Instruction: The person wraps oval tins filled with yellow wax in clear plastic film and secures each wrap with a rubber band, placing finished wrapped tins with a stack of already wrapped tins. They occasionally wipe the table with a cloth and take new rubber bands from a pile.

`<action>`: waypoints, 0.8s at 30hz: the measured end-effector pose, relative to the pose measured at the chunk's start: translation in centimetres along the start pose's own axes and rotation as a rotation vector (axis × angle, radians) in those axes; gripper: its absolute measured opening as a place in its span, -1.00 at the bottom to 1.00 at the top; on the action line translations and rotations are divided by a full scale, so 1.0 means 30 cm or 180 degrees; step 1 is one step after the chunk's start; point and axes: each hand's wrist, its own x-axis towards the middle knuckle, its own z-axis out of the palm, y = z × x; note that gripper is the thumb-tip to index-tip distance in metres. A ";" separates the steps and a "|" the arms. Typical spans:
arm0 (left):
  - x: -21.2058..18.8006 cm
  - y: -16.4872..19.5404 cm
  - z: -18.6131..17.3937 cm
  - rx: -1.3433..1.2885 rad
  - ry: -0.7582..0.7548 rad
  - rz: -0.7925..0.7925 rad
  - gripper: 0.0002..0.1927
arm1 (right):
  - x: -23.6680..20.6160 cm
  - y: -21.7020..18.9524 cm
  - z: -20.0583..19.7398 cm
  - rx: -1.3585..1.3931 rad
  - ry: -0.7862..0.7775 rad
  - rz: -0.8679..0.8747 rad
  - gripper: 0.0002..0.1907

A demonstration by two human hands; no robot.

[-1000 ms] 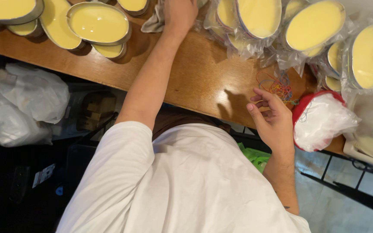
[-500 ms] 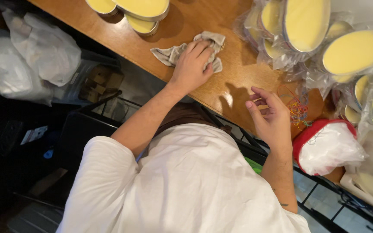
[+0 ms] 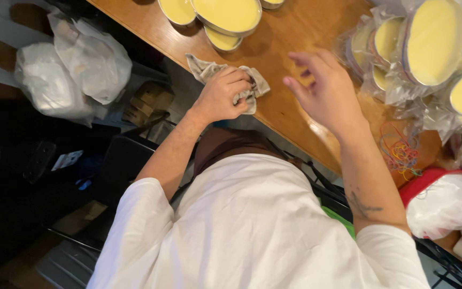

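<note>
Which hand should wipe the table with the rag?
Probably the left. The left hand is closed on the grey rag, pressing it on the wooden table. The right hand hovers open and empty beside it, touching nothing.

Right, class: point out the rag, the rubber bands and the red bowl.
rag [image 3: 201, 68]: head view, free corner left of the left hand.
rubber bands [image 3: 400, 152]: head view, middle of the tangle.
red bowl [image 3: 422, 181]: head view, rim.

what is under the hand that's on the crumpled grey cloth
Under the left hand lies a crumpled grey cloth, bunched in its grip on the brown wooden table. The cloth's ends stick out on both sides; its middle and the table beneath it are covered.
</note>
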 end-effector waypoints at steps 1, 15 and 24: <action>-0.007 -0.024 -0.038 -0.0056 -0.0059 0.0022 -0.76 | 0.058 -0.007 0.031 -0.0141 0.0038 -0.0172 -0.53; -0.018 -0.434 -0.509 -0.0229 -0.0761 0.0235 -0.75 | 0.672 -0.075 0.445 -0.1306 -0.0296 -0.0104 0.15; -0.020 -0.554 -0.658 0.0041 -0.0627 0.0337 -0.67 | 0.771 -0.154 0.491 -0.1504 -0.0704 0.0714 0.24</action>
